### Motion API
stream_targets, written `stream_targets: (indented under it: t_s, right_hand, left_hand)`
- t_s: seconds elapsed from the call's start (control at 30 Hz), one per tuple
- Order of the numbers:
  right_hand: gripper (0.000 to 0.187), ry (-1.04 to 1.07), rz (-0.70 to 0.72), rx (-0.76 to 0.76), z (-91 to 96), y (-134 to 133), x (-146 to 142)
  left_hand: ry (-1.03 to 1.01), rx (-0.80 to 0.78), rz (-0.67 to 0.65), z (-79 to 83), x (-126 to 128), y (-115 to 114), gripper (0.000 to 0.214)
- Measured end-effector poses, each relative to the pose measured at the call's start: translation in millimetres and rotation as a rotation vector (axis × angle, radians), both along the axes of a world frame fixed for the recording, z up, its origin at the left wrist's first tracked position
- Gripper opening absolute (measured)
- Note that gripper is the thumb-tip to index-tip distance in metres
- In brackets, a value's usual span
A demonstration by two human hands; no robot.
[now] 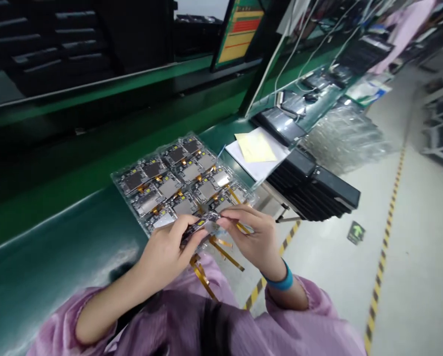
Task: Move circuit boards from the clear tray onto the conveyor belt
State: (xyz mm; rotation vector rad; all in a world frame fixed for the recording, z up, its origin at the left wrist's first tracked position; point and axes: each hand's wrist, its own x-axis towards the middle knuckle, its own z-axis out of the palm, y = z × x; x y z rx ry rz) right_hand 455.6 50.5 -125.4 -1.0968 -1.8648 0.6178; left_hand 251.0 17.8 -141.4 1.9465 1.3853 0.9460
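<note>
A clear plastic tray (122, 174) filled with several small circuit boards lies on the green conveyor belt (58, 237). Just in front of its near edge, my left hand (165, 252) and my right hand (254, 237) hold one small circuit board (202, 225) between their fingertips. Orange flex cables (206, 277) hang below the board over my lap. A blue band circles my right wrist. Both sleeves are pink.
White and yellow paper sheets (256, 148) lie right of the tray. A stack of black trays (310, 188) sits on a stand beside the belt. Clear empty trays (347, 138) pile beyond. A person in pink (403, 29) stands far right. Yellow-black floor tape (388, 212) marks the aisle.
</note>
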Motion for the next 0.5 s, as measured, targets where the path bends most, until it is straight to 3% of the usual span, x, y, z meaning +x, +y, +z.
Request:
stream_targets:
  t_s: [0.13, 0.2, 0.3, 0.4, 0.5]
  right_hand:
    - [0.017, -0.028, -0.131, -0.066, -12.6, 29, 60]
    - [0.017, -0.080, -0.266, -0.111, -28.3, 55, 101]
    - [0.013, -0.203, -0.374, -0.340, -61.1, 90, 147]
    - [0.014, -0.363, -0.341, -0.536, -92.5, 111, 158]
    - [0.018, -0.487, -0.273, -0.577, -111.3, 119, 146]
  left_hand:
    - [-0.084, -0.091, -0.065, -9.9, -6, 3, 0.032]
    - [-0.140, -0.145, 0.006, -19.4, -21, 1, 0.031]
    - [-0.202, -0.214, 0.196, -46.2, -54, -8, 0.028]
    - [-0.233, -0.310, 0.362, -82.0, -89, -23, 0.032]
    - [-0.261, -0.388, 0.486, -111.1, -119, -44, 0.035]
